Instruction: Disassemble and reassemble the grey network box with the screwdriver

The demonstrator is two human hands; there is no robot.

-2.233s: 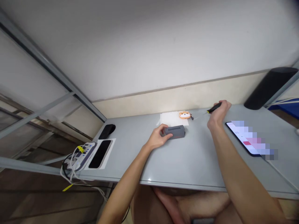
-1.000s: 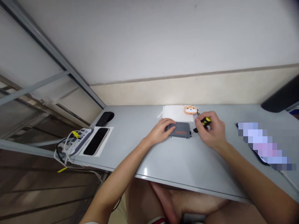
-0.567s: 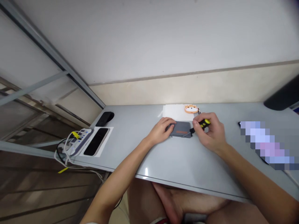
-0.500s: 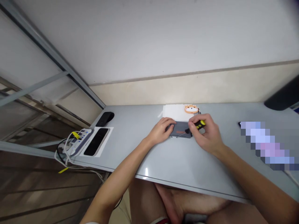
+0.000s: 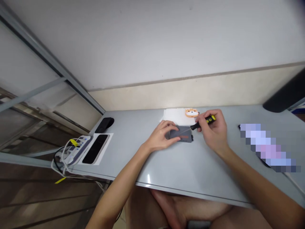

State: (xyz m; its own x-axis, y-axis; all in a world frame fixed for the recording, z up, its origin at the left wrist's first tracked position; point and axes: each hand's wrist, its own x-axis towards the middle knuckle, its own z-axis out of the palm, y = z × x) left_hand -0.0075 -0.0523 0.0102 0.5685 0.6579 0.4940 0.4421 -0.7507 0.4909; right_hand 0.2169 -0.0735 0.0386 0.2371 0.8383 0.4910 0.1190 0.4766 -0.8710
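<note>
A flat dark grey box (image 5: pixel 184 133) with a reddish mark and a row of small holes lies on the grey table. My left hand (image 5: pixel 164 135) grips its left part, thumb along the near side and fingers across the far side. In my right hand (image 5: pixel 213 130), fingers are closed round a screwdriver (image 5: pixel 197 126) with a black and yellow handle. Its thin shaft points left over the box's top; whether the tip touches the surface, I cannot tell. Just behind the box lies white paper (image 5: pixel 172 116) with an orange-and-white animal-face case (image 5: pixel 192 112) on it.
To the left, a black phone (image 5: pixel 95 149) lies on white paper beside a power strip (image 5: pixel 79 151) with tangled cables. Behind them is a black object (image 5: pixel 104 125). A device with a blurred screen (image 5: pixel 267 148) lies at right, near a dark cylinder (image 5: pixel 283 95).
My right hand has lifted the screwdriver up and to the right relative to the box. My left thumb and fingers have spread further over the box. The view has shifted slightly.
</note>
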